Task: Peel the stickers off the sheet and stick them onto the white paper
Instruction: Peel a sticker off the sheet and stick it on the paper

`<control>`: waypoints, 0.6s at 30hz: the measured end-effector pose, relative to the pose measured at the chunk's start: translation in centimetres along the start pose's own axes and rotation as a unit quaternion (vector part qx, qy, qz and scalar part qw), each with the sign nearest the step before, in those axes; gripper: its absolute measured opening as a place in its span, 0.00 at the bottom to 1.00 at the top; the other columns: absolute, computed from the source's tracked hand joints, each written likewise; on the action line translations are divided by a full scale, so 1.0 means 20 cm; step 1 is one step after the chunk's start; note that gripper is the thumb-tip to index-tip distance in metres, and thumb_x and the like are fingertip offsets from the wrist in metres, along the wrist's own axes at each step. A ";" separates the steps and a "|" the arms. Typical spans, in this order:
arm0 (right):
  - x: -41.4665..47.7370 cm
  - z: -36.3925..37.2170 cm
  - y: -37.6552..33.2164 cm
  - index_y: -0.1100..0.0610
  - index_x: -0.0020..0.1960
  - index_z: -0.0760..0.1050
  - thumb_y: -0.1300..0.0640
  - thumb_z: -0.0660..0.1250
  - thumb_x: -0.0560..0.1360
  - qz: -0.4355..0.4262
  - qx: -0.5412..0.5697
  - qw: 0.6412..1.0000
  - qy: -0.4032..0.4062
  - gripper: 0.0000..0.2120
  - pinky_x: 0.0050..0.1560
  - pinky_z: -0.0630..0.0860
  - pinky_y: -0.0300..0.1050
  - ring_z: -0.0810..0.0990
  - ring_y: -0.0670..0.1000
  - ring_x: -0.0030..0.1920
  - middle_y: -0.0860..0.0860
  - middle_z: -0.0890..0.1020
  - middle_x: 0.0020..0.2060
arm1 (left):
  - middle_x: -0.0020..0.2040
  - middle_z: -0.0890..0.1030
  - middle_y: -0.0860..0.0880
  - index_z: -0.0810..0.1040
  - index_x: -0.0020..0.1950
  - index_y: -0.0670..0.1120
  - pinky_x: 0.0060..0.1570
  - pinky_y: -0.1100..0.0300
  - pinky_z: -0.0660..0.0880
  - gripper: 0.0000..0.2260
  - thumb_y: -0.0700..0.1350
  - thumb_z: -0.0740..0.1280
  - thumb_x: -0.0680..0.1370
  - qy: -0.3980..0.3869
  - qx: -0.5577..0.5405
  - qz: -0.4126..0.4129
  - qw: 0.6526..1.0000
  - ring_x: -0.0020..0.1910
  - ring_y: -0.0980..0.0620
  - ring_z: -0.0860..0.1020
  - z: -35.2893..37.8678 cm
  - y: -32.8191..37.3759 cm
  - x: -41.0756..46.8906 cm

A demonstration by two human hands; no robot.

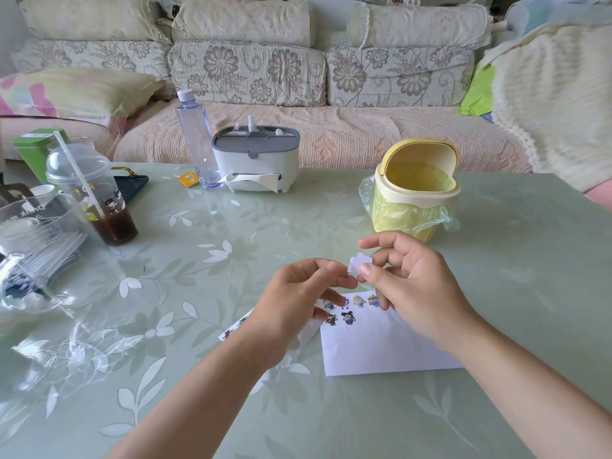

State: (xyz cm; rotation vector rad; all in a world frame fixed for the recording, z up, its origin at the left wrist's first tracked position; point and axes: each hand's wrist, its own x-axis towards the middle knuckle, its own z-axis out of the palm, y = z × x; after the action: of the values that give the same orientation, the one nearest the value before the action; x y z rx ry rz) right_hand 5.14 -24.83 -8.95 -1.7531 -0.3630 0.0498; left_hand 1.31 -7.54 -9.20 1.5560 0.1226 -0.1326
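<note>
Above the near middle of the table (231, 243), the left hand (298, 293) and right hand (407, 286) pinch one small sticker (359, 264) between their fingertips. Beneath them lies the white paper (381, 346), with several stuck stickers (348, 318) at its far left corner. The sticker sheet (231, 329) peeks out at left, mostly hidden, so I cannot tell how many remain.

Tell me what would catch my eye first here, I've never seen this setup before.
Your eye lands on the middle, where the left hand and right hand pinch a small pale sticker between them. Just under them lies the white paper, with a cluster of cartoon stickers at its far left corner. Behind stands a yellow bin, lid tipped open.
</note>
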 end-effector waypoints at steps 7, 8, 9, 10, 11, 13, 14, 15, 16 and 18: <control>0.00 0.00 0.00 0.51 0.57 0.78 0.67 0.68 0.77 0.000 -0.016 1.000 -0.020 0.14 0.39 0.78 0.58 0.71 0.49 0.28 0.49 0.78 0.34 | 0.45 0.86 0.54 0.82 0.48 0.47 0.35 0.65 0.71 0.08 0.48 0.66 0.82 -0.014 0.054 0.009 0.998 0.40 0.55 0.79 -0.01 -0.02 0.01; 0.00 0.00 0.00 0.51 0.57 0.78 0.67 0.68 0.78 0.001 -0.018 1.000 -0.019 0.13 0.38 0.78 0.56 0.71 0.49 0.28 0.49 0.78 0.34 | 0.45 0.86 0.54 0.82 0.48 0.46 0.35 0.65 0.71 0.08 0.48 0.65 0.82 -0.016 0.059 0.012 0.998 0.40 0.55 0.78 -0.01 -0.02 0.01; -0.01 0.01 0.00 0.50 0.56 0.78 0.66 0.69 0.77 0.002 -0.020 1.000 -0.017 0.13 0.37 0.78 0.52 0.71 0.49 0.28 0.49 0.79 0.34 | 0.44 0.85 0.55 0.82 0.48 0.46 0.35 0.66 0.71 0.09 0.48 0.65 0.82 -0.019 0.063 0.015 0.998 0.39 0.55 0.77 -0.01 -0.02 0.01; -0.01 0.01 0.00 0.50 0.56 0.78 0.66 0.69 0.77 0.002 -0.022 1.000 -0.015 0.13 0.36 0.77 0.48 0.71 0.49 0.28 0.49 0.79 0.34 | 0.43 0.85 0.55 0.81 0.48 0.46 0.35 0.66 0.70 0.09 0.48 0.65 0.82 -0.022 0.068 0.017 0.997 0.39 0.55 0.77 -0.01 -0.02 0.01; 0.00 0.01 0.00 0.50 0.55 0.78 0.65 0.69 0.77 0.003 -0.023 1.000 -0.011 0.12 0.34 0.76 0.43 0.72 0.49 0.28 0.52 0.80 0.35 | 0.42 0.84 0.56 0.81 0.48 0.46 0.34 0.66 0.70 0.09 0.48 0.64 0.83 -0.024 0.070 0.019 0.997 0.39 0.55 0.76 -0.01 -0.03 0.01; -0.01 0.02 0.01 0.51 0.52 0.77 0.64 0.70 0.77 0.008 -0.024 1.000 -0.001 0.09 0.33 0.74 0.39 0.73 0.50 0.27 0.56 0.81 0.38 | 0.41 0.83 0.57 0.80 0.46 0.46 0.34 0.67 0.70 0.10 0.47 0.63 0.83 -0.022 0.070 0.022 0.997 0.38 0.55 0.76 0.00 -0.03 0.01; -0.01 0.02 0.01 0.52 0.51 0.77 0.63 0.71 0.77 0.010 -0.027 1.000 0.004 0.08 0.33 0.74 0.39 0.74 0.50 0.27 0.55 0.82 0.39 | 0.40 0.82 0.57 0.80 0.46 0.46 0.33 0.67 0.70 0.10 0.47 0.63 0.83 -0.019 0.070 0.023 0.997 0.38 0.55 0.75 0.01 -0.04 0.01; -0.01 0.03 0.01 0.51 0.49 0.77 0.62 0.71 0.77 0.011 -0.032 0.999 0.008 0.07 0.34 0.74 0.41 0.75 0.51 0.27 0.53 0.82 0.39 | 0.39 0.81 0.57 0.79 0.46 0.46 0.33 0.67 0.71 0.10 0.46 0.62 0.84 -0.016 0.070 0.025 0.997 0.37 0.55 0.75 0.01 -0.04 0.01; -0.01 0.03 0.02 0.50 0.48 0.77 0.61 0.72 0.76 0.012 -0.041 0.999 0.010 0.07 0.34 0.74 0.42 0.76 0.52 0.28 0.51 0.83 0.38 | 0.38 0.80 0.57 0.79 0.45 0.46 0.33 0.67 0.71 0.11 0.46 0.62 0.84 -0.013 0.068 0.026 0.997 0.37 0.55 0.74 0.02 -0.04 0.01; -0.02 0.04 0.04 0.47 0.45 0.78 0.57 0.73 0.76 0.002 -0.081 0.996 0.029 0.07 0.35 0.75 0.44 0.77 0.54 0.29 0.45 0.83 0.40 | 0.36 0.78 0.57 0.78 0.44 0.45 0.32 0.66 0.71 0.12 0.45 0.61 0.84 -0.010 0.060 0.027 0.998 0.35 0.55 0.73 0.03 -0.04 0.01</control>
State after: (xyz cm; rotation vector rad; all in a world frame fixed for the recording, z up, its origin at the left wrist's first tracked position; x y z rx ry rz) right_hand 4.79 -24.34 -9.85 -1.9117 -0.3282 -0.0277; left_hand 1.35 -8.20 -10.01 1.6762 0.0571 -0.1150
